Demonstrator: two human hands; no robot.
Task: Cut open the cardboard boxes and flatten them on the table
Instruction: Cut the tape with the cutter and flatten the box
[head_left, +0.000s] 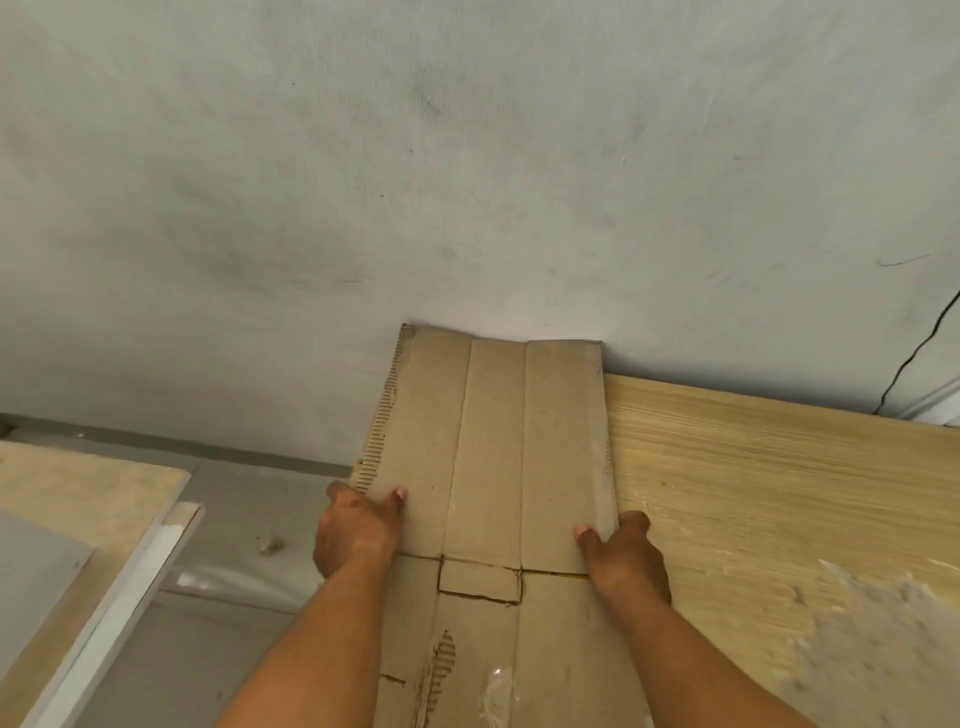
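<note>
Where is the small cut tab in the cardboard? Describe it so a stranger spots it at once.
On the wooden table against the grey wall lies flattened cardboard, the left hand and right hand gripping its sides. Between the wrists is the tab: the only small rectangle outlined by cuts.

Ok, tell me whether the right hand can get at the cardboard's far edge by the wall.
Probably yes: the right hand grips the right edge of the cardboard, and nothing lies on it up to the wall.
</note>
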